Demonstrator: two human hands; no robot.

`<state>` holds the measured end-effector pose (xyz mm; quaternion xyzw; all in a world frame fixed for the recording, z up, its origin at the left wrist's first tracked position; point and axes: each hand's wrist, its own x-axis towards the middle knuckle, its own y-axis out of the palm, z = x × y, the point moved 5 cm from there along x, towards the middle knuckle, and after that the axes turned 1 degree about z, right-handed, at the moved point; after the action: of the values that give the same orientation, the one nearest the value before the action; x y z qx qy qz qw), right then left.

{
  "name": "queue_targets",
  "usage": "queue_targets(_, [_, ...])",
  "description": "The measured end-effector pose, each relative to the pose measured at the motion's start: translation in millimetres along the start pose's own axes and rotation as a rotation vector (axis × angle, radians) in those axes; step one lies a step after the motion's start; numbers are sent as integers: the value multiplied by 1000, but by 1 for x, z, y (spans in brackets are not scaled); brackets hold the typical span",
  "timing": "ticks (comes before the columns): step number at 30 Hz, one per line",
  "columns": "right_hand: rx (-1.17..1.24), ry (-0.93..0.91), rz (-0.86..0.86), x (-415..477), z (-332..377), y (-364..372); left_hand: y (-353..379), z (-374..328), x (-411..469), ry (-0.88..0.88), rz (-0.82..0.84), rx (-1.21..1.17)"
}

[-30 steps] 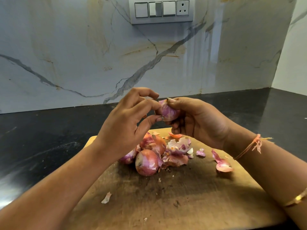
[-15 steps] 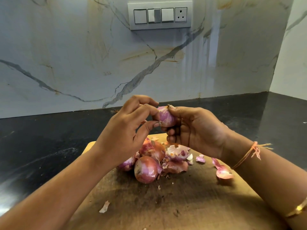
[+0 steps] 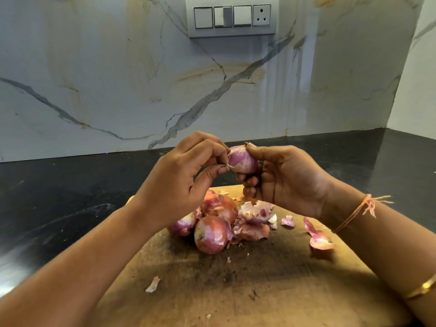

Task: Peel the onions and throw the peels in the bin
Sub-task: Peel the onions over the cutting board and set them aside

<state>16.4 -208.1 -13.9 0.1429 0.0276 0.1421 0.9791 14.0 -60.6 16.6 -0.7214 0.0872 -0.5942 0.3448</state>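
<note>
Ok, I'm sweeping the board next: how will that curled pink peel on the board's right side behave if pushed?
The curled peel looks thin, so it is probably very light and floppy. Lying loose on the wooden board, apart from the onions, it would likely skid or flip rather than roll.

We see a black counter (image 3: 59,197) carrying a wooden cutting board (image 3: 271,291). On the board we find a cluster of onions (image 3: 210,234) toward its far side and loose peels (image 3: 256,212) heaped just beside them. One curled peel (image 3: 318,237) lies apart to the right, and a pale scrap (image 3: 153,284) lies near the left.
</note>
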Motion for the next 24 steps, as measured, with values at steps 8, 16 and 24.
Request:
queue_targets(8, [65, 29, 59, 0, 1, 0, -2, -2, 1, 2, -64, 6])
queue_targets(16, [57, -23, 98, -5, 9, 1, -7, 10, -3, -173, -183, -309])
queue_targets(24, [-101, -56, 26, -5, 9, -1, 2, 2, -2, -66, 5, -134])
